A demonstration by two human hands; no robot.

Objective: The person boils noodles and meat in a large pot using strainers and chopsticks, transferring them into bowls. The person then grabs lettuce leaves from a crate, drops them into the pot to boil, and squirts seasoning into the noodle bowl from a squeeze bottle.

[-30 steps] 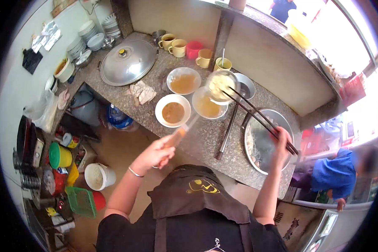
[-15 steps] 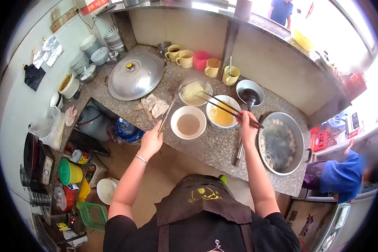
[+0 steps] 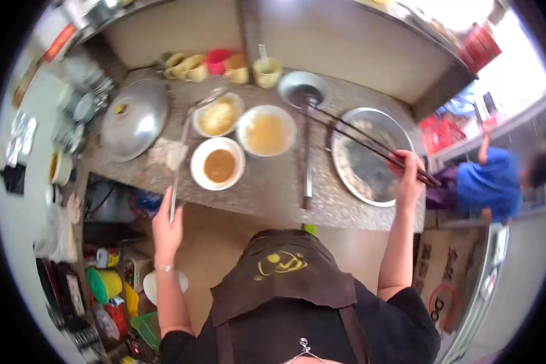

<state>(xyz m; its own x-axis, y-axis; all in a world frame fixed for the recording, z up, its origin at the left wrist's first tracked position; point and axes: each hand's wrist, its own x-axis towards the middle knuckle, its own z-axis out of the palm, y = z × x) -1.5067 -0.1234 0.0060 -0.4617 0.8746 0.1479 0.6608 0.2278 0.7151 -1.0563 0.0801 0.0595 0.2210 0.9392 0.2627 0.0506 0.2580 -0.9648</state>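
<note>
My left hand is closed around the thin handle of a long-handled metal strainer. Its blurred head tilts over the left edge of a bowl of noodles. Long dark chopsticks are gripped in my right hand, beside the right rim of a wide metal pot. The chopsticks slant left across the pot, which holds cloudy liquid and pale pieces. Near the noodles stand a bowl of yellowish liquid and a white bowl of brown broth.
A ladle rests with its head in a metal basin. Several mugs line the back wall. A large lid and a cloth lie left. A person in blue is beyond the counter's right end.
The view has swung right. My right hand and the chopsticks have moved from the bowls to over the pot. The strainer's head has shifted up and left, and noodles now show plainly in the bowl.
</note>
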